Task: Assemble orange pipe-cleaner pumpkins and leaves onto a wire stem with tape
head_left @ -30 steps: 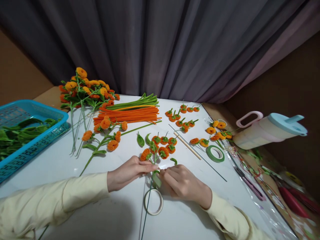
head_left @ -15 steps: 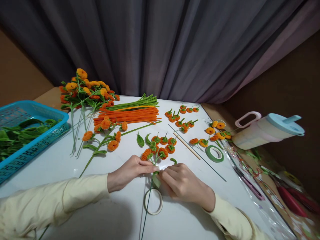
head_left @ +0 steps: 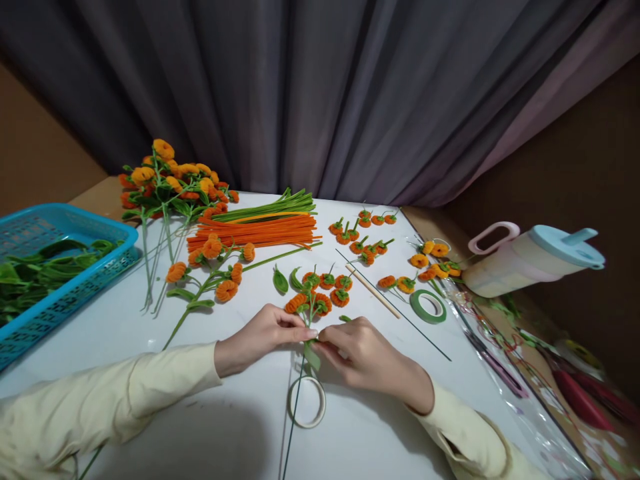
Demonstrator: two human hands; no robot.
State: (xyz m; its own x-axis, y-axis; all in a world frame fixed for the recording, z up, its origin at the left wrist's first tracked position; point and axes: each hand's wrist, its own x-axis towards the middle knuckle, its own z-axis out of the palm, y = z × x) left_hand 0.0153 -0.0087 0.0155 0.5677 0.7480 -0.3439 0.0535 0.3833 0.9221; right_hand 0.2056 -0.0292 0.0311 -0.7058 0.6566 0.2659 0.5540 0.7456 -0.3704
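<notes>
My left hand (head_left: 273, 337) pinches the stem of a small flower sprig (head_left: 311, 313) with orange heads and pale green stalks. Close against it on the right, my right hand (head_left: 367, 357) has its fingers pressed together at the same stem; a green tape end (head_left: 313, 357) hangs between the hands. A thin dark green wire (head_left: 291, 433) runs down from the stem toward the front edge. It passes over a roll of pale tape (head_left: 323, 403) lying on the white table. Loose orange heads (head_left: 343, 283) and a green leaf (head_left: 280, 281) lie just beyond the hands.
A blue basket (head_left: 75, 283) of green leaves stands left. Behind are a flower bunch (head_left: 165, 180) and orange pipe cleaners (head_left: 255, 231). A finished-looking sprig (head_left: 200, 290) lies left of centre. Right are a wooden stick (head_left: 375, 292), green tape (head_left: 428, 307), a tumbler (head_left: 530, 260) and scissors (head_left: 495, 367).
My right hand has turned slightly, its fingers shifting a little at the stem. The sprig's front orange heads have moved slightly closer together.
</notes>
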